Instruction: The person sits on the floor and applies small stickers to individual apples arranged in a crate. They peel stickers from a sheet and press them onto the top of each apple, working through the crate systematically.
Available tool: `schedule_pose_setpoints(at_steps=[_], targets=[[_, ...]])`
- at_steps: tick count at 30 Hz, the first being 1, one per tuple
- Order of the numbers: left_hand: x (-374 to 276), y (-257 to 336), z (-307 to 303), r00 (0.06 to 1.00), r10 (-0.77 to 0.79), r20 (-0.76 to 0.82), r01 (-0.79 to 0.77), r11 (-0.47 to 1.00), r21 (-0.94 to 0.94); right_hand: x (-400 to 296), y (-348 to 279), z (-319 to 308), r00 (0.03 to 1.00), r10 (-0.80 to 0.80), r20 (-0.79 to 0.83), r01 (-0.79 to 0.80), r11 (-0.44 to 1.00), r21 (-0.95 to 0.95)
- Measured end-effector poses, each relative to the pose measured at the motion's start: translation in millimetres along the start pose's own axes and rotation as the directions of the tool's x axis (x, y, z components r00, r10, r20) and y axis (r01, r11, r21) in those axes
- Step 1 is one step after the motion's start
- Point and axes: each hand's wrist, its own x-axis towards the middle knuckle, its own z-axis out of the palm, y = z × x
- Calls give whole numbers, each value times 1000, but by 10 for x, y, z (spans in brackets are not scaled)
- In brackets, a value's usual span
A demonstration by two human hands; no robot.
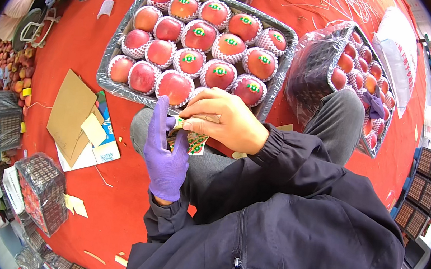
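Observation:
My left hand [167, 151], in a purple knit glove, holds a folded sheet of green-and-red stickers [195, 145] above my lap. My bare right hand [225, 119] pinches the sheet's upper edge between thumb and fingers; its exact grip is partly hidden. Just beyond both hands lies a plastic-lined black crate [105, 84] of red apples in white foam nets. Green stickers mark the apples in the back row and towards the right, such as one apple [219, 75]. Several at the left and front, including a large apple [175, 89], show plain skin.
At right, a second wrapped crate [310, 69] of netted apples holds a purple glove [374, 104]. Cardboard pieces [70, 118] lie on the red floor covering [124, 203] at left, near another wrapped crate [43, 194]. A white sack [396, 55] lies at far right.

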Motion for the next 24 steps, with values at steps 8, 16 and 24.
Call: schedule_pose_setpoints(at_steps=[8, 16, 24], targets=[[15, -229, -146, 998, -39, -43, 36, 998, -56, 289, 247, 227, 895, 439, -74, -376, 834, 404], [-162, -177, -598, 959, -223, -175, 192, 965, -179, 1751, 1421, 241, 752, 297, -589, -366, 930, 1], [-392, -392, -925, 935, -269, -230, 206, 943, -263, 2133, 1576, 352, 802, -161, -575, -343, 664, -664]])
